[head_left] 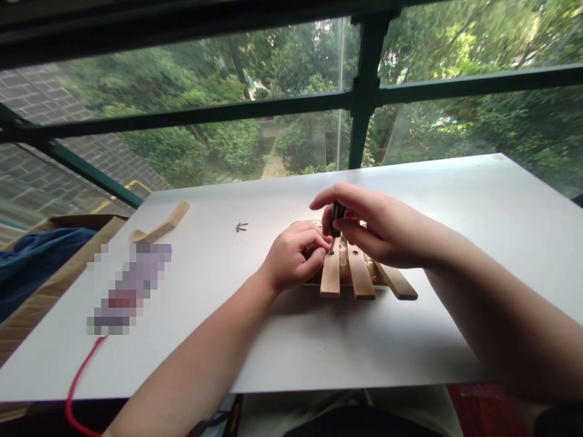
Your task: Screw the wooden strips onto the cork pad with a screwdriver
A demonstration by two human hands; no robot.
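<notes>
**A slipping tip beside close fingertips was the main danger**

The right hand grasped a slim screwdriver with a black handle, its thumb and bent fingers closed on the handle while the index finger reached out over the top. The metal shaft pointed down at a small dark screw in the leftmost of three flat, pale wooden slats, which lay right of the middle of the white tabletop. The left hand was curled low at that slat's left side, thumb and index finger bent close to the screw; whether they pinched it or only steadied the wood, I could not tell.

The likeliest trouble was the tip jumping out of the screw head, through a leaning shaft or too little downward push, and jabbing the left fingertips or scoring the wood. Uneven pressure could also have sent the screw in crooked. The slats' near ends stuck out past the brown base beneath, so a hard twist might have swung the left one out of line with the middle slat. The right slat was already splayed at an angle. Farther left, the loose little metal screws could have rolled if the tabletop was jolted.
</notes>
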